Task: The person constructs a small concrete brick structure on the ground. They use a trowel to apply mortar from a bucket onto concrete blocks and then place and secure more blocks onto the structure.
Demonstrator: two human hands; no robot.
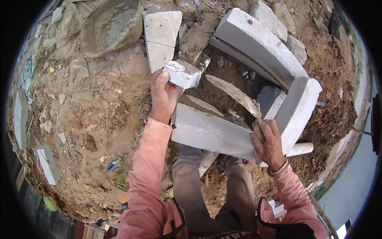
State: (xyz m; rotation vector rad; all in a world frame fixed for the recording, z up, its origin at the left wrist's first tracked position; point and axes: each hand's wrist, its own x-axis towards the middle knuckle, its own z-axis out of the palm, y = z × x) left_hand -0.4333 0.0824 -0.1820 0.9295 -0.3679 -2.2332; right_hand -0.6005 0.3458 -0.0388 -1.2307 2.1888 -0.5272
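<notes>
My left hand (163,93) grips a broken piece of pale block (183,74), its face rough and whitish. In my right hand (270,145) is a trowel (234,94), held by its handle, with a greyish crust on the blade. The blade slants up and left over the gap between the blocks. Just in front of my legs lies a long white block (211,129), between my two hands. Another white block (298,109) meets it near my right hand, and a far white block (258,44) continues the enclosure. Mortar (199,34) lies beyond the broken piece.
A mortar-smeared basin (138,34) stands at the far left beside an upright-looking pale slab (162,38). Rough stones (268,20) line the far block. A short white pipe (300,149) sticks out at right. Block pieces (48,165) lie on the rubble-strewn soil at left.
</notes>
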